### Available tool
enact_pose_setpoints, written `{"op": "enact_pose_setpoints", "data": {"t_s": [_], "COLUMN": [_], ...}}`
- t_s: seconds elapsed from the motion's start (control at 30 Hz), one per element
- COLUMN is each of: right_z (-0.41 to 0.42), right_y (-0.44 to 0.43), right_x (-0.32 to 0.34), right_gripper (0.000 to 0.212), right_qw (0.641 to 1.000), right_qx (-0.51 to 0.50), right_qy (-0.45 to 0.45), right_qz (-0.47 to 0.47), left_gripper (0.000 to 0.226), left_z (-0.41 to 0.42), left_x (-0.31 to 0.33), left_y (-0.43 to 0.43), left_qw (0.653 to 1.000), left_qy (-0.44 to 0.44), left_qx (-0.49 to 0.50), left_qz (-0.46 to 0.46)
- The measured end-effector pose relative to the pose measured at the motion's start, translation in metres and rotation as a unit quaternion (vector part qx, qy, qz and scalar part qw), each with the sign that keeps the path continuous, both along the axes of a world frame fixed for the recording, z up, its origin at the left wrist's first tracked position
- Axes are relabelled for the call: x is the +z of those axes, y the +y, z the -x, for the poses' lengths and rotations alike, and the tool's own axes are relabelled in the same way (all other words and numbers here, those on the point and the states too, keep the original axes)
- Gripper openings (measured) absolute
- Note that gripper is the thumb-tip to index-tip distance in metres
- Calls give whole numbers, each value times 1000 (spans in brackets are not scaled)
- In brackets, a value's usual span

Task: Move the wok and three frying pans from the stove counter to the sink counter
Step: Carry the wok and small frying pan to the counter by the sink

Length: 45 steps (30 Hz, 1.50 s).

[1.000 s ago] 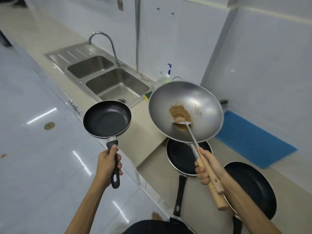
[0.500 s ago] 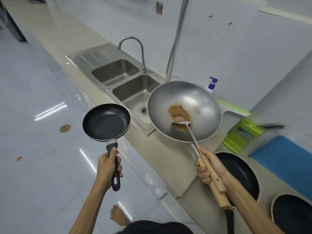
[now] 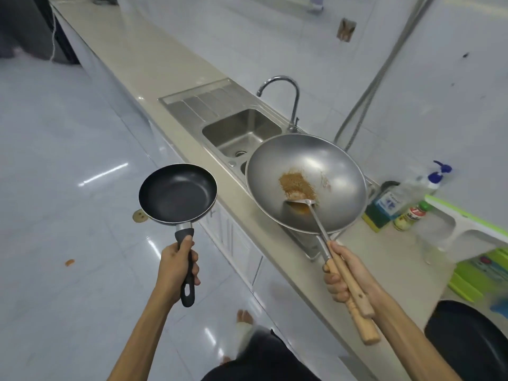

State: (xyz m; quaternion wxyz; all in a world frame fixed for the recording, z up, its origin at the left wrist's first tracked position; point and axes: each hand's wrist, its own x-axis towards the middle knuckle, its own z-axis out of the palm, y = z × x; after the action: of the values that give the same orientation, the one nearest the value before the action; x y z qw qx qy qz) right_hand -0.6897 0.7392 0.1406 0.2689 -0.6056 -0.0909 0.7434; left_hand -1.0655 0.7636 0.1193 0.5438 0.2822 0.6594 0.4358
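The fingers (image 3: 193, 266) of the left hand (image 3: 176, 270) are wrapped tight around the black handle of a small frying pan (image 3: 177, 194), which sits level in the air above the pale floor (image 3: 55, 174), just beyond those fingers and clear of the tabletop (image 3: 154, 67). The fingers (image 3: 334, 281) of the right hand (image 3: 349, 276) are closed around two wooden handles at once: that of the wok (image 3: 306, 182) and that of a metal spatula (image 3: 308, 207) whose blade lies inside the wok. The wok hangs ahead of the right fingers, over the tabletop's near edge and partly covering the steel sink (image 3: 242, 133); a patch of brown residue (image 3: 295, 184) clings to its bottom. The faucet (image 3: 286, 100) rises beyond the wok. To the right of the right fingers stand a spray bottle (image 3: 406, 193) and a small green-capped jar (image 3: 409, 217). Below the right wrist, another dark pan (image 3: 472, 342) shows at the frame's corner.
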Motion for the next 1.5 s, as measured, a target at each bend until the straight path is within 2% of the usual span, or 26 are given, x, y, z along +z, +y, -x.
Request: {"op": "enact_pose_setpoints", "data": {"t_s": [0.23, 0.5, 0.67, 0.9, 1.07, 1.33, 1.5], "right_z": [34, 138, 186, 247, 306, 422, 472], "right_y": [56, 238, 327, 406, 464, 535, 569], "right_x": [-5, -6, 2, 1, -3, -2, -7], "right_gripper": [52, 54, 57, 55, 57, 58, 57], "right_qw": [999, 998, 999, 997, 999, 996, 988], "right_qx": [17, 46, 41, 69, 34, -91, -150], "right_qy": [35, 37, 15, -33, -17, 20, 22], "right_qz": [-7, -5, -5, -23, -10, 14, 10], "left_gripper": [37, 37, 31, 28, 25, 30, 28], "left_z": [27, 119, 157, 216, 275, 404, 457], "left_x": [-1, 4, 6, -3, -10, -2, 2], "left_y": [47, 204, 282, 377, 454, 566, 624], "left_qw": [1000, 1000, 1000, 1000, 999, 994, 988], "left_qy": [8, 10, 16, -6, -8, 17, 25], "left_qx": [-15, -1, -1, -6, -31, -111, -151], "left_qz": [-6, 0, -3, 1, 5, 15, 7]}}
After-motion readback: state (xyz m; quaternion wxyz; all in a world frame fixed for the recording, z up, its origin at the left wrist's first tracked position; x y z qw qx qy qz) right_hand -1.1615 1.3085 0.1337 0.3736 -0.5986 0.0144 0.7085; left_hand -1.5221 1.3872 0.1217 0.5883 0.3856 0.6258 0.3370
